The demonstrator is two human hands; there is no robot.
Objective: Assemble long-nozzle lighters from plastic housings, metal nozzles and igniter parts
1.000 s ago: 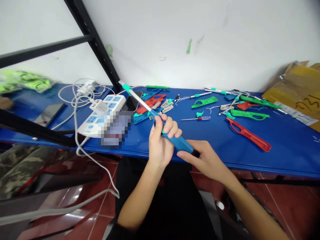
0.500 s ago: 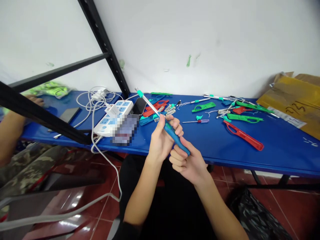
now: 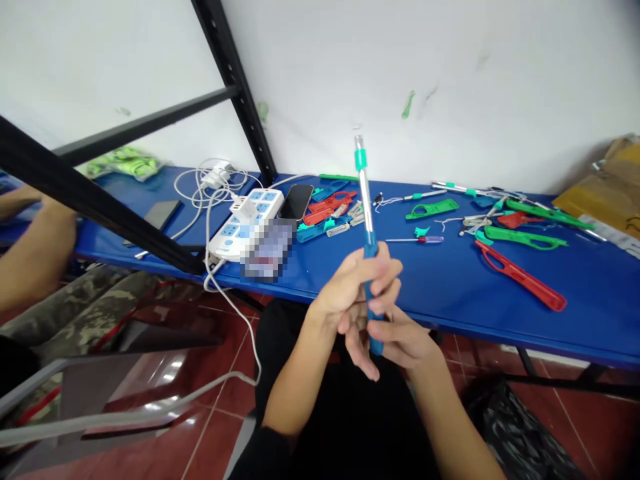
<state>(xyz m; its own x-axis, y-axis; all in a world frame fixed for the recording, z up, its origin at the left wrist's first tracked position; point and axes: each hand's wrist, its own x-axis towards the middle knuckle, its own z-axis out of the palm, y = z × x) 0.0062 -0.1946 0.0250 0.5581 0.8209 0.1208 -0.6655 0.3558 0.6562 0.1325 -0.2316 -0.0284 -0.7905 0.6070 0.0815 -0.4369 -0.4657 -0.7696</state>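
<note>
Nearly upright in front of me stands a long-necked lighter (image 3: pixel 367 207) with a blue handle, a metal tube and a green collar near the tip. My left hand (image 3: pixel 350 287) has its fingers around the upper handle, and the lower fingers hang loosely. Lower down, my right hand (image 3: pixel 405 337) pinches the handle's bottom end between fingers and thumb. Fingers cover much of the handle. Behind it on the blue table (image 3: pixel 380 280) lie a screwdriver (image 3: pixel 430 239), a red handle shell (image 3: pixel 525 277), a green handle shell (image 3: pixel 433 209) and small clear fuel tanks (image 3: pixel 338 230).
A white power strip (image 3: pixel 231 239) with tangled cables stands at left beside a dark phone (image 3: pixel 297 202). A black shelf post (image 3: pixel 240 100) rises there. Metal tubes with wires (image 3: pixel 477 193) lie at back right near a taped cardboard box (image 3: pixel 600 190). Another person's arm (image 3: pixel 35 260) is at far left.
The lighter has turned from leaning left to nearly upright, with its handle seen edge-on. My left hand's grip has shifted around the handle. The view has swung slightly left.
</note>
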